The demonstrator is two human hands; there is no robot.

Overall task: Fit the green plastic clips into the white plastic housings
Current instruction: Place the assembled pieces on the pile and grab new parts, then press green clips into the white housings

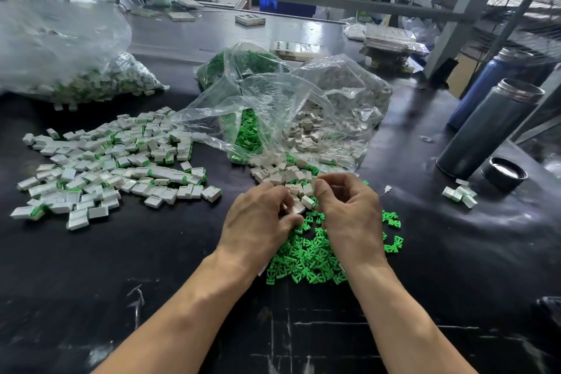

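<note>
My left hand [261, 218] curls its fingers round a white plastic housing [296, 208] just above a heap of loose green clips [309, 258] on the black table. My right hand [349, 209] hovers close beside it with fingers curled inward; what it holds is hidden. Loose empty white housings [282, 174] lie right behind both hands. A wide spread of housings fitted with green clips [115, 167] covers the table to the left.
An open clear bag [273, 118] with green clips and white housings lies behind the hands. A second bag of fitted housings [76, 70] sits far left. Two steel flasks [491, 124] and a black lid [504, 173] stand at right, near a few housings [460, 194].
</note>
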